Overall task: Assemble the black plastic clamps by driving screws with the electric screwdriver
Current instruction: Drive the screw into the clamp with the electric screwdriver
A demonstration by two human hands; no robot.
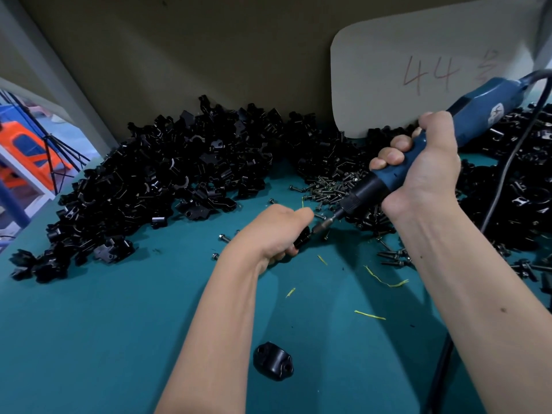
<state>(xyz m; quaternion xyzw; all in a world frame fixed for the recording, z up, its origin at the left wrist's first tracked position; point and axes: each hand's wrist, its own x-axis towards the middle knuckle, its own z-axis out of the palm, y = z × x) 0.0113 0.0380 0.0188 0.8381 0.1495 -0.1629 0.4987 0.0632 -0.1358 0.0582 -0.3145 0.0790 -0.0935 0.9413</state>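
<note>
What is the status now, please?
Left hand grips black clamp. Right hand holds electric screwdriver, bit at clamp. Nothing blocking.

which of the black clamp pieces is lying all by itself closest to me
The clamp half with two screw holes, alone on the green mat between the forearms; the others sit in piles farther back.

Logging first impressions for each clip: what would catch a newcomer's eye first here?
The blue electric screwdriver, gripped in the right hand, slants down to a black clamp held in the left hand at centre. Behind, a big heap of black clamps covers the teal table, with a screw pile beside the tool.
</note>
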